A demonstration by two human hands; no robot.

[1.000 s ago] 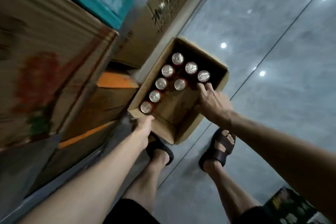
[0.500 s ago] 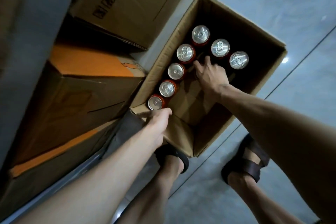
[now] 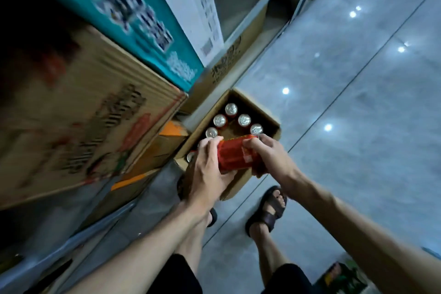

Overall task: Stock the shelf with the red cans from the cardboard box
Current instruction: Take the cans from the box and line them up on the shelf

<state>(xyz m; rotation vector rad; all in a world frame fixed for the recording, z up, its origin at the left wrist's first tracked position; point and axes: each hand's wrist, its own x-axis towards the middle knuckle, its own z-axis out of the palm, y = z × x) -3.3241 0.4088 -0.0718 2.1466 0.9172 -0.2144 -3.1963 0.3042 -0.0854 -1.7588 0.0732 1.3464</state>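
**Head view: red can (image 3: 236, 155) held sideways between two hands over the cardboard box (image 3: 270, 124)**

Both bare forearms come up from the bottom edge and meet just above the near end of the open box, which sits on the grey tiled floor (image 3: 346, 107) against the foot of the shelf (image 3: 95, 227). The left hand (image 3: 206, 169) shows its back to me, fingers curled over one end of the can and thumb tucked beneath. The right hand (image 3: 270, 157) clamps the other end, fingers bent over the top and thumb below. The can lies level between them, clear of the box.

Each end of the can is covered by a hand. The red body looks long, so I cannot say whether it is one can or two pressed end to end, and its label is smeared. Below, the other cans (image 3: 231, 109) stand upright with silver tops showing, and one near the left wrist is half hidden. The hands also hide the box's near corner. The cartons (image 3: 83, 114) on the left are blurred, their print unreadable. One dark sandal (image 3: 269, 210) is plain to see, and the other foot is mostly behind the left forearm.
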